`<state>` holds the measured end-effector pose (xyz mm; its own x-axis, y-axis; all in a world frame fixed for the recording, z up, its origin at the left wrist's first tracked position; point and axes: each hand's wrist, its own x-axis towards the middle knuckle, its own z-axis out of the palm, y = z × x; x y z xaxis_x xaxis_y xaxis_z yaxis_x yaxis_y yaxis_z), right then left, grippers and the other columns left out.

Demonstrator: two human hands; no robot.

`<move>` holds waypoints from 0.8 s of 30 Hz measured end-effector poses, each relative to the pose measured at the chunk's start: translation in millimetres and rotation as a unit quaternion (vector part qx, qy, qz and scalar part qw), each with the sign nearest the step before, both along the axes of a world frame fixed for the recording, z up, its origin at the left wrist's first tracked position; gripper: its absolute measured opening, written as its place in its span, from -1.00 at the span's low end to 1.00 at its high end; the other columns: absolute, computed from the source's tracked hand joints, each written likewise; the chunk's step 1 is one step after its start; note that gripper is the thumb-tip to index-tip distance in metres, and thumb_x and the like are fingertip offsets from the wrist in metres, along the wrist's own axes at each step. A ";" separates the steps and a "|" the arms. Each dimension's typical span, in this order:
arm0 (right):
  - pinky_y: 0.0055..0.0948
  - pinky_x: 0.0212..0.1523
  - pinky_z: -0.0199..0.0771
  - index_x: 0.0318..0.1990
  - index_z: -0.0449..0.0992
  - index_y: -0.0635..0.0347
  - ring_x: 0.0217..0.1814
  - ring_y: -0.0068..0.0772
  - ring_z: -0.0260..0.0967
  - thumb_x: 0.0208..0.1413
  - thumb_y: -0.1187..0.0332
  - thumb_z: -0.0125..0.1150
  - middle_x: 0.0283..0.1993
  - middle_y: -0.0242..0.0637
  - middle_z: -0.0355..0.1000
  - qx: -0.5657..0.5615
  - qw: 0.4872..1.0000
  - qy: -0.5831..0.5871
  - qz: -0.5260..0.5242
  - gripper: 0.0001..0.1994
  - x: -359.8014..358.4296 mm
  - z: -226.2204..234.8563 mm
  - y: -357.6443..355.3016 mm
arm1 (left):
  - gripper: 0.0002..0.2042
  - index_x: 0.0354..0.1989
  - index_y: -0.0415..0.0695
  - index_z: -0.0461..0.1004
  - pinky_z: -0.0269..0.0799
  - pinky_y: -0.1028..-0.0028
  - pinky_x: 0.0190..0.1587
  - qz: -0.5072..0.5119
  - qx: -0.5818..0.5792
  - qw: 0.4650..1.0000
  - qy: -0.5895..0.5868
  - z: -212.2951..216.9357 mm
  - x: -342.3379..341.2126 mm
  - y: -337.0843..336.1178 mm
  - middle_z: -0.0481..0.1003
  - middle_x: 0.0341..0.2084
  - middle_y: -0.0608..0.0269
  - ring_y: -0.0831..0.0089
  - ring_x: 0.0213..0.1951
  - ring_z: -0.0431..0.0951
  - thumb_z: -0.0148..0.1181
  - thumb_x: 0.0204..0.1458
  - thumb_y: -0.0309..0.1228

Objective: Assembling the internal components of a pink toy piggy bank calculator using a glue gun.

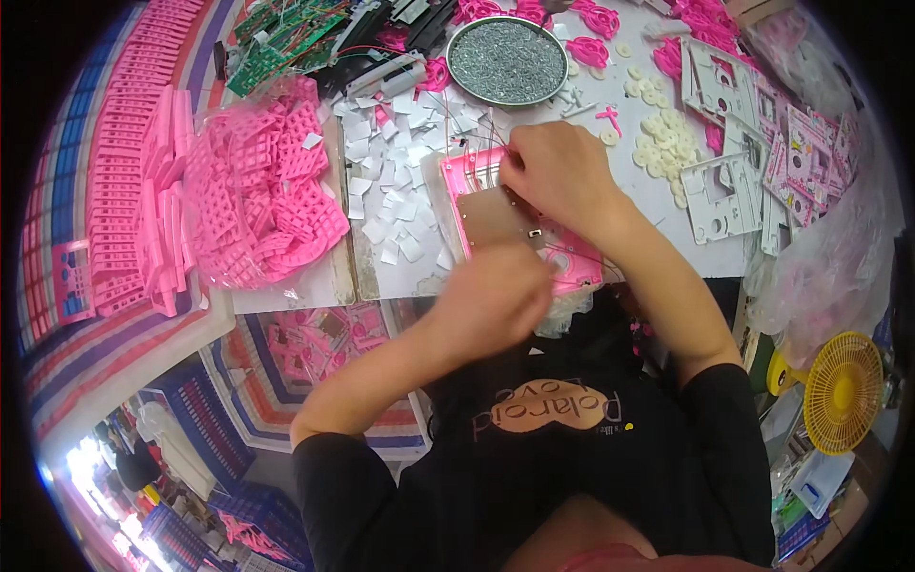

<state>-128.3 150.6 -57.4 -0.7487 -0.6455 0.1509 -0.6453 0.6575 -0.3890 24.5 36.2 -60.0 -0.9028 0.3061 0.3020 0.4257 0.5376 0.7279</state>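
Observation:
A pink plastic casing (452,176) lies tilted at the table's front edge with its inner side up. Across its middle sits a brown circuit board (496,217), and thin wires rise from the casing's far end. My right hand (564,173) is curled down over the casing's far right part, its fingertips tucked out of sight, so what they grip cannot be made out. Low over the casing's near left side, my left hand (494,294) is smeared by motion; its fingers hide against the palm side.
A round tray of small screws (507,61) stands behind the casing. White paper squares (396,195) lie left, beside a bag of pink keypads (272,181). Cream discs (664,143) and white panels (721,198) lie right. Green circuit boards (286,48) are heaped far left.

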 end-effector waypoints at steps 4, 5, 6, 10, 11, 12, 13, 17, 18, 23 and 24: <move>-0.12 -0.36 0.54 -0.45 0.60 0.25 -0.40 -0.02 0.56 0.01 0.24 0.26 -0.49 -0.06 0.55 -0.147 0.972 -0.168 -0.072 -0.77 3.4 13.4 10.6 | -0.82 -0.32 -0.12 0.55 0.36 0.24 -0.25 0.280 -0.142 0.946 0.075 4.0 -53.6 -31.8 0.51 -0.39 0.16 0.21 -0.29 0.56 0.37 -0.04 -0.35; -0.19 -0.38 0.52 -0.44 0.57 0.26 -0.45 -0.10 0.55 0.03 0.30 0.27 -0.50 -0.09 0.55 -0.180 0.949 -0.244 -0.089 -0.81 4.2 16.6 10.9 | -0.82 -0.32 -0.12 0.56 0.35 0.23 -0.25 0.299 -0.151 0.938 0.093 1.1 -62.7 -34.3 0.51 -0.39 0.17 0.21 -0.28 0.56 0.37 -0.04 -0.33; -0.23 -0.37 0.51 -0.42 0.57 0.26 -0.45 -0.12 0.54 0.04 0.31 0.28 -0.51 -0.13 0.54 -0.223 0.929 -0.282 -0.088 -0.82 3.6 14.4 10.8 | -0.81 -0.32 -0.11 0.56 0.35 0.23 -0.24 0.316 -0.161 0.928 0.112 -0.9 -67.8 -36.3 0.51 -0.39 0.18 0.21 -0.28 0.55 0.38 -0.03 -0.31; -0.42 -0.35 0.50 -0.32 0.58 0.21 -0.40 -0.32 0.51 0.07 0.40 0.32 -0.40 -0.26 0.53 -0.258 0.945 -0.204 0.002 -0.90 11.3 -1.6 21.9 | -0.81 -0.29 -0.05 0.59 0.25 0.14 -0.07 0.311 -0.101 0.945 -0.009 -13.8 -75.6 -42.4 0.50 -0.27 0.20 0.19 -0.15 0.51 0.38 -0.05 -0.28; -0.47 -0.35 0.49 -0.28 0.58 0.19 -0.37 -0.39 0.51 0.08 0.43 0.33 -0.34 -0.30 0.54 -0.229 0.964 -0.127 0.049 -0.91 16.7 -2.8 24.5 | -0.82 -0.29 -0.04 0.61 0.25 0.14 -0.06 0.308 -0.088 0.947 -0.021 -14.5 -76.2 -43.8 0.50 -0.27 0.21 0.20 -0.14 0.51 0.38 -0.05 -0.29; -0.45 -0.32 0.51 -0.26 0.59 0.17 -0.31 -0.34 0.50 0.05 0.42 0.36 -0.31 -0.32 0.53 -0.213 0.966 -0.070 0.125 -0.88 19.9 -3.9 23.3 | -0.83 -0.29 -0.03 0.62 0.25 0.14 -0.06 0.305 -0.075 0.949 -0.034 -14.6 -77.0 -44.8 0.51 -0.26 0.21 0.20 -0.14 0.51 0.38 -0.04 -0.29; -0.43 -0.28 0.52 -0.24 0.59 0.15 -0.26 -0.29 0.50 0.02 0.41 0.38 -0.28 -0.34 0.53 -0.195 0.961 -0.012 0.197 -0.85 24.2 -4.1 19.7 | -0.84 -0.29 -0.02 0.62 0.25 0.15 -0.05 0.297 -0.061 0.952 -0.033 -14.8 -78.2 -45.5 0.51 -0.27 0.22 0.21 -0.14 0.51 0.38 -0.04 -0.31; -0.25 -0.12 0.54 -0.20 0.61 0.09 -0.07 -0.15 0.45 -0.08 0.31 0.47 -0.14 -0.34 0.52 -0.185 0.928 -0.040 0.320 -0.73 11.7 31.0 34.7 | -0.90 -0.33 0.00 0.63 0.23 0.20 -0.04 0.256 -0.081 0.962 0.042 -11.2 -79.5 -46.2 0.51 -0.27 0.29 0.26 -0.16 0.51 0.37 -0.03 -0.36; -0.23 -0.11 0.54 -0.20 0.61 0.09 -0.07 -0.15 0.46 -0.09 0.30 0.48 -0.13 -0.32 0.52 -0.192 0.920 -0.057 0.337 -0.73 4.1 38.3 39.1 | -0.91 -0.34 0.00 0.63 0.23 0.21 -0.04 0.244 -0.105 0.961 0.079 -8.6 -77.4 -45.7 0.52 -0.26 0.31 0.27 -0.17 0.51 0.37 -0.03 -0.38; -0.28 -0.24 0.54 -0.17 0.58 0.09 -0.14 -0.20 0.49 -0.03 0.38 0.39 -0.23 -0.34 0.51 -0.153 0.970 0.072 0.174 -0.77 -18.5 18.5 40.8 | -0.90 -0.32 -0.04 0.64 0.26 0.30 -0.07 0.233 -0.118 0.958 0.115 -1.5 -72.1 -36.8 0.61 -0.33 0.35 0.31 -0.27 0.54 0.40 -0.02 -0.41; -0.28 -0.27 0.54 -0.20 0.57 0.10 -0.17 -0.21 0.48 -0.03 0.39 0.38 -0.25 -0.34 0.50 -0.145 0.973 0.074 0.163 -0.79 -17.1 15.9 43.6 | -0.89 -0.31 -0.04 0.64 0.25 0.31 -0.06 0.236 -0.106 0.960 0.107 -2.0 -70.7 -36.4 0.61 -0.35 0.36 0.32 -0.29 0.54 0.40 -0.01 -0.41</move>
